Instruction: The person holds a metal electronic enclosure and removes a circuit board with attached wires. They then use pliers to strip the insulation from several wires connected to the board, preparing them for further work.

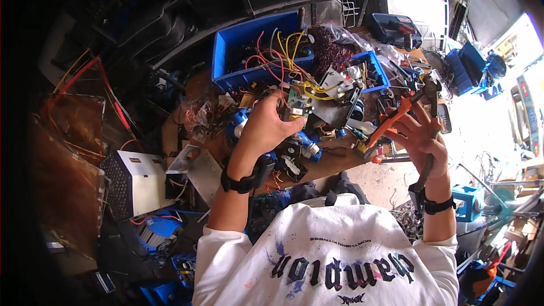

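Note:
My left hand (267, 127) grips a small green circuit board (296, 102) by its edge, thumb on the near side. Red and yellow wires (294, 51) trail from around the board toward a blue bin. In my right hand (426, 140) is a large pair of pliers (395, 120), its orange handle spread away from the other, darker handle that runs down past the palm. Its dark metal head (430, 88) points away from me, apart from the board. Beside the board lies a silver metal plate with parts (334, 110). Blue cylindrical connectors (309, 148) rest below it.
The large blue bin (226, 82) stands at the back of the cluttered bench (334, 161). A smaller blue tray (381, 71) and a black tool case (391, 28) lie further right. On the left is a perforated metal housing (139, 184). Loose wires (405, 218) pile below the bench.

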Action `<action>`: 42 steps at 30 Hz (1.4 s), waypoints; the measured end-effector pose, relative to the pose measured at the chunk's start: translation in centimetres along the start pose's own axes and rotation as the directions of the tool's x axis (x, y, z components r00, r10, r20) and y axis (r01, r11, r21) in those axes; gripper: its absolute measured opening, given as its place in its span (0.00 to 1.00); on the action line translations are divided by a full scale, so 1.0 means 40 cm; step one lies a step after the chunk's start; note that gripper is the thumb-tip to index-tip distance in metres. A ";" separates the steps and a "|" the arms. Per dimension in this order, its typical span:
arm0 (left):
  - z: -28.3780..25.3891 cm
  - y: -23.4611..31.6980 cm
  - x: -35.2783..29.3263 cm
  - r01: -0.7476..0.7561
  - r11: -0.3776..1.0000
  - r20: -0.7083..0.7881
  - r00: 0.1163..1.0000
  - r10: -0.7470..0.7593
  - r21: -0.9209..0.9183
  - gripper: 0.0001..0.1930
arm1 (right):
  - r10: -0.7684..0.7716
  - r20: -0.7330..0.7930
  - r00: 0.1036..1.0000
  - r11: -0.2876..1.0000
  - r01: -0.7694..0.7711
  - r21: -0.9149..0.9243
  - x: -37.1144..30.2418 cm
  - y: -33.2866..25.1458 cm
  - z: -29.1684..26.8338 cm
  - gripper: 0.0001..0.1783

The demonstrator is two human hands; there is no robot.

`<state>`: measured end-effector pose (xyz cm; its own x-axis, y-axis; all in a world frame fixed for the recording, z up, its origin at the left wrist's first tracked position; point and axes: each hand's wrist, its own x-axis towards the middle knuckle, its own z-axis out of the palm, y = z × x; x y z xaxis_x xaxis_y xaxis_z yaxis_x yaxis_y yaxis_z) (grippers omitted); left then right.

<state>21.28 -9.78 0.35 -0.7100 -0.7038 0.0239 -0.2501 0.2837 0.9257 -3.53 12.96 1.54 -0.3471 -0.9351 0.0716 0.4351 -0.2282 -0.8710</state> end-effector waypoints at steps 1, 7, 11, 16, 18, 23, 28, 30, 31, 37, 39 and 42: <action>-0.001 0.002 0.001 -0.009 1.000 -0.009 1.000 0.009 0.011 0.25 | 0.008 0.025 1.000 1.000 -0.007 -0.020 0.000 -0.002 -0.005 0.49; -0.005 0.015 0.005 -0.061 0.994 0.003 0.998 0.061 0.086 0.25 | 0.016 0.028 0.999 0.988 -0.011 -0.157 -0.021 -0.011 -0.018 0.51; -0.009 0.006 0.011 -0.098 0.990 0.081 0.993 0.091 0.099 0.26 | 0.039 0.079 0.996 0.990 -0.028 -0.136 -0.032 -0.038 0.036 0.51; -0.006 0.019 0.019 -0.031 0.999 0.158 0.987 0.033 -0.015 0.25 | 0.097 0.166 0.981 0.982 -0.067 -0.177 -0.032 -0.046 0.053 0.52; -0.007 0.031 0.016 0.050 0.993 0.190 0.981 -0.029 -0.110 0.25 | 0.126 0.193 0.973 0.979 -0.090 -0.184 -0.034 -0.049 0.052 0.53; -0.009 0.065 0.006 0.161 0.902 0.345 0.939 -0.015 -0.400 0.27 | 0.212 0.144 0.967 0.973 -0.196 -0.119 -0.036 -0.047 0.046 0.52; -0.011 0.099 -0.005 0.280 0.848 0.397 0.913 -0.090 -0.451 0.26 | 0.180 0.139 0.974 0.972 -0.154 -0.176 -0.034 -0.037 0.039 0.51; -0.009 0.101 -0.011 0.279 0.839 0.386 0.918 -0.090 -0.468 0.26 | 0.198 0.122 0.972 0.967 -0.174 -0.186 -0.034 -0.038 0.048 0.50; -0.008 0.101 -0.012 0.272 0.837 0.380 0.921 -0.084 -0.475 0.26 | 0.208 0.114 0.972 0.964 -0.184 -0.191 -0.035 -0.037 0.052 0.50; -0.007 0.107 -0.018 0.263 0.805 0.369 0.928 -0.059 -0.532 0.25 | 0.214 0.096 0.972 0.954 -0.187 -0.233 -0.043 -0.013 0.033 0.49; -0.007 0.104 -0.017 0.266 0.793 0.391 0.920 -0.038 -0.549 0.26 | 0.184 0.048 0.982 0.950 -0.166 -0.263 -0.045 -0.003 0.047 0.51; -0.004 0.100 -0.021 0.262 0.780 0.399 0.917 -0.017 -0.568 0.25 | 0.187 0.012 0.982 0.934 -0.174 -0.313 -0.060 -0.005 0.041 0.48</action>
<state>20.98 -8.17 4.10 -0.9096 -0.3898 -0.1441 -0.0068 -0.3329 0.9429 -1.41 14.80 2.33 -0.2496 -0.9645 -0.0868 0.2066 0.0345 -0.9778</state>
